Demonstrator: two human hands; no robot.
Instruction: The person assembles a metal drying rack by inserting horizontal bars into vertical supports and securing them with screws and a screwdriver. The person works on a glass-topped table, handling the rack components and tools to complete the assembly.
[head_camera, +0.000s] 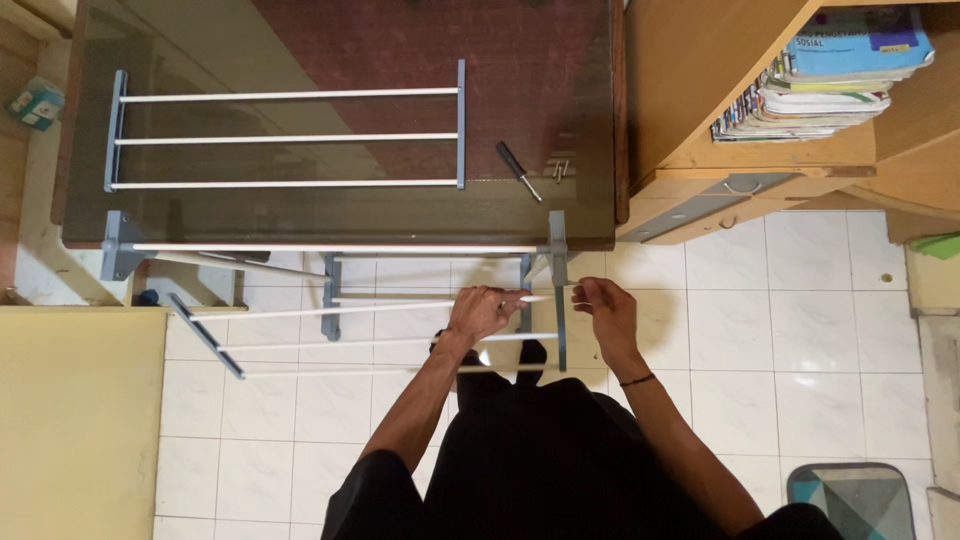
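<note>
A dark glass tabletop (400, 215) carries a rack panel (285, 138) of white rods between grey bars, with a black-handled screwdriver (518, 170) near its right end. Below the tabletop's front edge, over the white tiled floor (780, 330), hangs a second rod frame (380, 310). The left hand (482, 312) is closed around one white rod; the right hand (603, 305) pinches the rod's end beside the grey end bar (559, 300).

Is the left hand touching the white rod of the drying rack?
Touching. The head view shows the left hand closed around the white rod, with its fingers wrapped over the rod near the grey end bar.
</note>
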